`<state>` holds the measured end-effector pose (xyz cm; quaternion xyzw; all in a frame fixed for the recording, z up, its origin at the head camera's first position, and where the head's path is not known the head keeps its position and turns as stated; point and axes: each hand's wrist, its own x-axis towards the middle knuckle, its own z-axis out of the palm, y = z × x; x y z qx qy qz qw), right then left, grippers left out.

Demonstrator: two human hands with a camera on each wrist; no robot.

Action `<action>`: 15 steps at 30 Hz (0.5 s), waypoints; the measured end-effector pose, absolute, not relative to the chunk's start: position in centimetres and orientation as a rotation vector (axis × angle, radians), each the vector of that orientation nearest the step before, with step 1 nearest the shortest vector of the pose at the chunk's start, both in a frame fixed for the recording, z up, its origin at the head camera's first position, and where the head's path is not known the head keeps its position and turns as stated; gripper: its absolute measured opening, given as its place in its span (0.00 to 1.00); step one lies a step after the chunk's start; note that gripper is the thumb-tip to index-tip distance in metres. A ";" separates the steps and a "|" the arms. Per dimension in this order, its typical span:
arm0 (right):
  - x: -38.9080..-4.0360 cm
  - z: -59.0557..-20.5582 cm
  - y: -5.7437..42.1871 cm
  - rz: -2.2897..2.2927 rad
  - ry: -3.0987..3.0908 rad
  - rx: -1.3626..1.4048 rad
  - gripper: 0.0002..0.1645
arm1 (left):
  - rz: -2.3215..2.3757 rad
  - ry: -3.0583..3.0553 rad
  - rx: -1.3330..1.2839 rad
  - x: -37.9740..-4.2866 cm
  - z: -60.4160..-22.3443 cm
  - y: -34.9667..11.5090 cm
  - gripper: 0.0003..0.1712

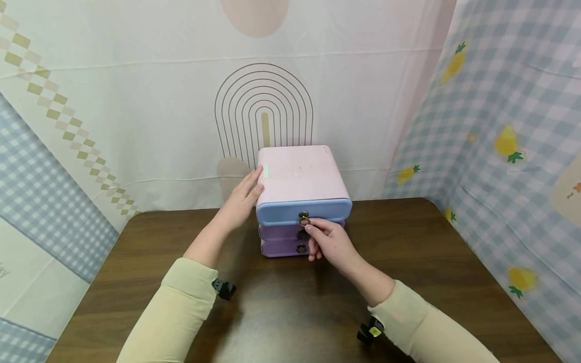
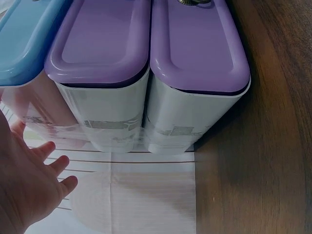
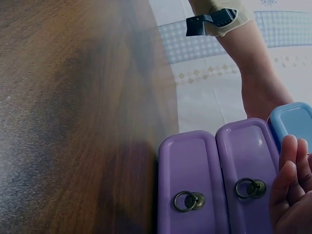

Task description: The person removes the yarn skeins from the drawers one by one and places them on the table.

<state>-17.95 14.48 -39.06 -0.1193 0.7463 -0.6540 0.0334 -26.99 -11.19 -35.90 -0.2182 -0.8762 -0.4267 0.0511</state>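
Observation:
A small stack of three drawers stands at the back of the table. Its top unit has a pink casing (image 1: pixel 299 174) and a blue drawer front (image 1: pixel 277 214). Below are two purple drawer fronts (image 1: pixel 279 247), each with a ring pull (image 3: pixel 184 201). My right hand (image 1: pixel 333 243) pinches the brass ring pull (image 1: pixel 304 221) of the blue drawer between thumb and forefinger, the other fingers curled beneath. My left hand (image 1: pixel 242 196) rests against the left side of the pink casing, fingers extended. In the left wrist view, white casings (image 2: pixel 105 112) show behind the purple fronts.
The dark wooden table (image 1: pixel 281 312) extends in front and to both sides of the drawers. A patterned white cloth (image 1: pixel 159 126) hangs right behind them, and a checked cloth with pineapples (image 1: pixel 504 201) hangs at the right. Black wrist cameras (image 1: pixel 224 289) sit on both sleeves.

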 end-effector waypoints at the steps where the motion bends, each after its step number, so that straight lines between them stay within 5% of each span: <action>1: -17.9 -39.1 14.5 -2.011 2.291 -0.365 0.18 | -1.302 -2.666 -0.663 -27.0 -35.9 -11.2 0.36; 15: -17.0 -39.4 14.9 -1.994 2.281 -0.418 0.19 | -1.355 -2.655 -0.673 -27.0 -35.9 -11.1 0.36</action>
